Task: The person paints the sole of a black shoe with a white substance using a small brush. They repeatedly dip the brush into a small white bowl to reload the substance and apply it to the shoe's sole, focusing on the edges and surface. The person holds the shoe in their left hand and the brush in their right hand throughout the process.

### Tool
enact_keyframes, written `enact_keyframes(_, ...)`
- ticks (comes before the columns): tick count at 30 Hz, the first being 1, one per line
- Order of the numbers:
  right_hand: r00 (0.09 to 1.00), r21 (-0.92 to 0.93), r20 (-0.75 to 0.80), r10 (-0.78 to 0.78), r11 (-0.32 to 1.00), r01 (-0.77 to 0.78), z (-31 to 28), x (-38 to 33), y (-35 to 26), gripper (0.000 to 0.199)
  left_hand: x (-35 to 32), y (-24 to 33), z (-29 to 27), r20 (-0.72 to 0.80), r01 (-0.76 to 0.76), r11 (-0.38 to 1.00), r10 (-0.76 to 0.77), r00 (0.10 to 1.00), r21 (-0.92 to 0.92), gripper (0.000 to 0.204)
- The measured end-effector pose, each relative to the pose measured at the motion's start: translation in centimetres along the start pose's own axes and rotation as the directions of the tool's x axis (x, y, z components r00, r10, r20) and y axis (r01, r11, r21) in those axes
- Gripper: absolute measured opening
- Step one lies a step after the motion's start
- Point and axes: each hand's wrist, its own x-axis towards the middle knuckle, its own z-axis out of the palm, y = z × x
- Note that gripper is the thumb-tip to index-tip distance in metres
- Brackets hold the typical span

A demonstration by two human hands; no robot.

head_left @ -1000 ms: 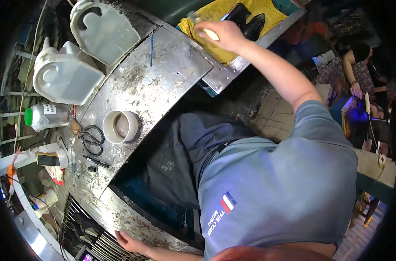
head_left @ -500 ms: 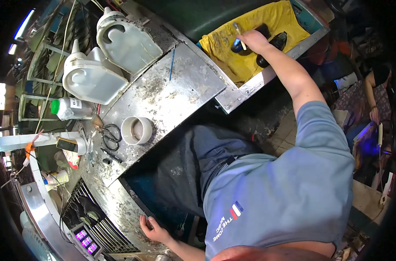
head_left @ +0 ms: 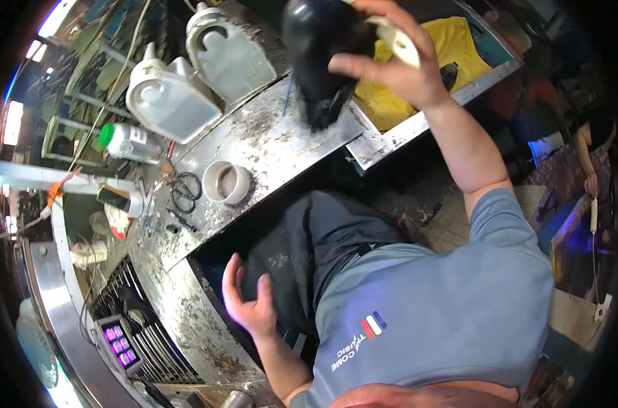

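Observation:
My right hand (head_left: 417, 78) is raised above the bench and the tray. Its fingers and thumb grip a glossy black shoe (head_left: 322, 54), blurred by motion. A cream piece with a hole (head_left: 398, 42), resembling the top of a shoe last, shows against my fingers. Lower down, my left hand (head_left: 251, 309) hovers near the bench edge, in front of my dark trousers. Its fingers are spread and nothing is in them. Beneath my right hand a yellow cloth (head_left: 455, 44) lines the tray, with a dark object (head_left: 449, 75) lying on it.
On the stained metal bench (head_left: 268, 146) stand a white cup (head_left: 226, 182), black-handled scissors (head_left: 185, 192) and two translucent jugs (head_left: 169, 102). A green-capped bottle (head_left: 129, 143) lies behind. A slatted grille (head_left: 163, 347) and a lit display (head_left: 120, 343) are at lower left. Another person's arm (head_left: 584, 160) shows far right.
My right hand has lifted out of the yellow-lined tray, bringing the black shoe up toward the camera. My left hand has risen from the bench edge, its fingers spreading.

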Motion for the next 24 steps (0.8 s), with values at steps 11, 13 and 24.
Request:
enact_keyframes(11,0.773,0.460,0.550,-0.316,0.887,0.036,15.7,-11.1,-14.2,0.048,-2.2,0.7,1.5,-0.419,0.024,0.972,-0.123,0.900,-0.233,0.092)
enact_keyframes(13,0.732,0.427,0.623,-0.276,0.904,-0.022,16.7,-11.9,-14.9,0.050,-2.6,0.6,0.3,-0.429,0.080,0.984,-0.141,0.892,-0.157,0.077)
enact_keyframes(24,0.648,-0.049,0.760,-0.049,0.990,0.133,17.6,-5.9,-4.9,0.029,-10.1,-5.0,-3.8,0.113,0.120,0.033,-0.159,0.981,-0.992,0.106)
